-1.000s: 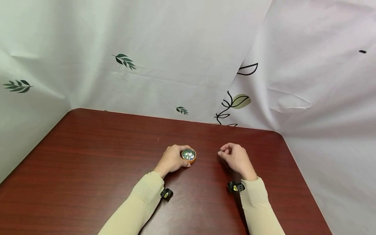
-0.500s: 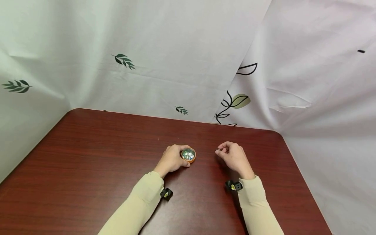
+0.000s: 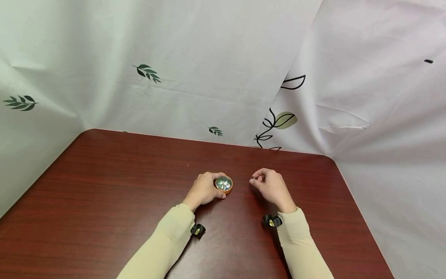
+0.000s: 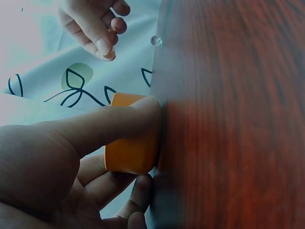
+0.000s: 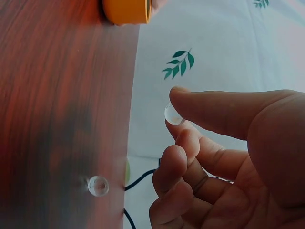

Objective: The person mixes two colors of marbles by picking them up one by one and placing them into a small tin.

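A small orange bowl point(image 4: 129, 155) stands on the table; in the head view several clear, shiny marbles point(image 3: 223, 183) fill it. My left hand point(image 3: 203, 188) grips its side, thumb on the near side and fingers round the other. To the right, my right hand point(image 3: 272, 188) is raised off the tabletop. Between its thumb and index fingertip it pinches a clear glass marble point(image 5: 172, 114), while the other fingers curl loosely. Another clear marble point(image 5: 98, 186) lies on the table below that hand; in the head view the hand hides it.
The dark red wooden table point(image 3: 104, 201) has rounded far corners. Pale cloth point(image 3: 195, 69) with leaf prints hangs behind it and along both sides. Black devices point(image 3: 198, 231) are strapped at both wrists.
My right hand has moved a little left, closer to the bowl, with the marble still pinched. The left hand and the bowl have stayed in place.
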Tool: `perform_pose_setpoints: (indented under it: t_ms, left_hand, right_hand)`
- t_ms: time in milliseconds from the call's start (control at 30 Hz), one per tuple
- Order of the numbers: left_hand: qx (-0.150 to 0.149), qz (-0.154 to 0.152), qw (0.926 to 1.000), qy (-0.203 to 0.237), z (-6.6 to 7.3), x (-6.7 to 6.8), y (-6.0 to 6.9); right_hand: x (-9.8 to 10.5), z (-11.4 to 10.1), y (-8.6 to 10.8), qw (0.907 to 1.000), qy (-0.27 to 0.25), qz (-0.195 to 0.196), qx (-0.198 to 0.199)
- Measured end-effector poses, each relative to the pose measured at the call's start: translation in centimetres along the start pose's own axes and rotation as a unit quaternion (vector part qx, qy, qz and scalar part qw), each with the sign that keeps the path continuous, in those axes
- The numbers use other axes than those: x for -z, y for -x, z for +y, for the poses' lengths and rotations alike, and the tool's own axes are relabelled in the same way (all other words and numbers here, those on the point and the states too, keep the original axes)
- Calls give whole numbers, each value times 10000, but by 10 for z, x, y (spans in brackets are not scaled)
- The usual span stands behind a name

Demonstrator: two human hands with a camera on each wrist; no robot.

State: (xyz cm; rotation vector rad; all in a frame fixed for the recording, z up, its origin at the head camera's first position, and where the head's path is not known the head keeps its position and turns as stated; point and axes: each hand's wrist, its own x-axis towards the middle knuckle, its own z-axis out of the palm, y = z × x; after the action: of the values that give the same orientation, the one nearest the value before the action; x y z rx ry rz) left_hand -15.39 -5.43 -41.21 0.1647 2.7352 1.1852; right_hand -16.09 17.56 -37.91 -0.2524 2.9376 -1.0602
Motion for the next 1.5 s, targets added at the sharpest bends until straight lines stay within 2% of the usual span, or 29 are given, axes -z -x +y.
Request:
perform_pose_setpoints:
  t_ms: [567, 933, 1500]
  left_hand:
    - [8, -10, 10000, -2, 1, 1, 1]
    - [-124, 25, 9999, -17, 1, 1, 0]
    - [-220, 24, 9997, 38, -1, 1, -1]
  right_hand:
    - [-12, -17, -3, 9997, -240, -73, 78]
    - [-22, -24, -6, 9993, -175, -52, 338]
    - [-32, -36, -6, 9987, -178, -208, 434]
